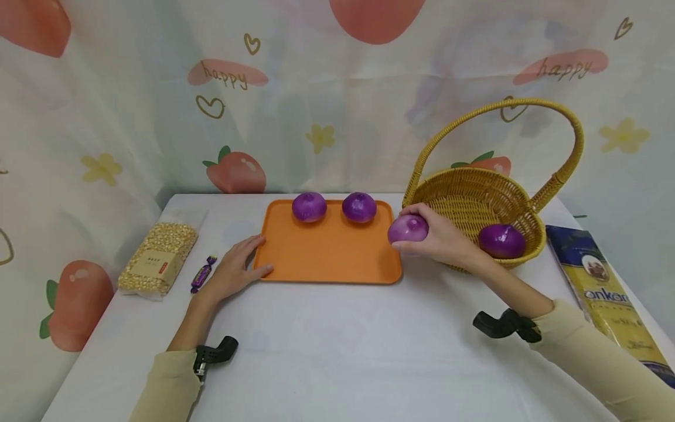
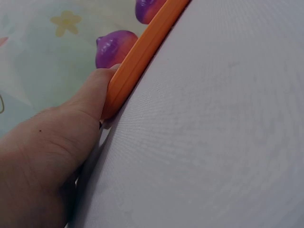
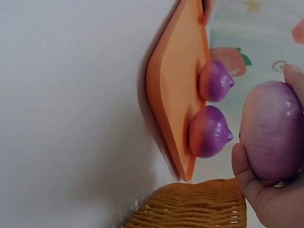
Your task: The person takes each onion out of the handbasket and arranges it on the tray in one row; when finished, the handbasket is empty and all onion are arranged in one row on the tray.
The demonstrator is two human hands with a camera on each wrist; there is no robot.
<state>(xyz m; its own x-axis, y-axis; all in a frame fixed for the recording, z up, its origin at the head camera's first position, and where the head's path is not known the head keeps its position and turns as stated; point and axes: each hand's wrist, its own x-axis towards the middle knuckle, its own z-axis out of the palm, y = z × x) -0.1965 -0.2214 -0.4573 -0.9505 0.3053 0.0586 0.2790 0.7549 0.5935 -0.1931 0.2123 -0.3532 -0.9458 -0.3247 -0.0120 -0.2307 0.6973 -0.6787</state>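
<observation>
My right hand (image 1: pixel 440 237) grips a light purple onion (image 1: pixel 408 228) above the right end of an orange tray (image 1: pixel 329 252). In the right wrist view the thumb and fingers curl round this onion (image 3: pixel 271 133). Two darker purple onions, a left one (image 1: pixel 309 207) and a right one (image 1: pixel 359 208), sit along the tray's back edge. My left hand (image 1: pixel 234 269) rests at the tray's left edge, fingers and thumb spread. In the left wrist view its thumb (image 2: pixel 90 92) lies against the tray's rim (image 2: pixel 137 61). Another purple onion (image 1: pixel 501 241) lies in the wicker basket (image 1: pixel 537 237).
The basket's tall handle (image 1: pixel 495 105) arches behind my right hand. A blue and yellow packet (image 1: pixel 606 287) lies at the right edge of the table (image 1: pixel 337 351). On the left are a bag of yellow kernels (image 1: pixel 158 258) and a purple wrapped candy (image 1: pixel 203 274).
</observation>
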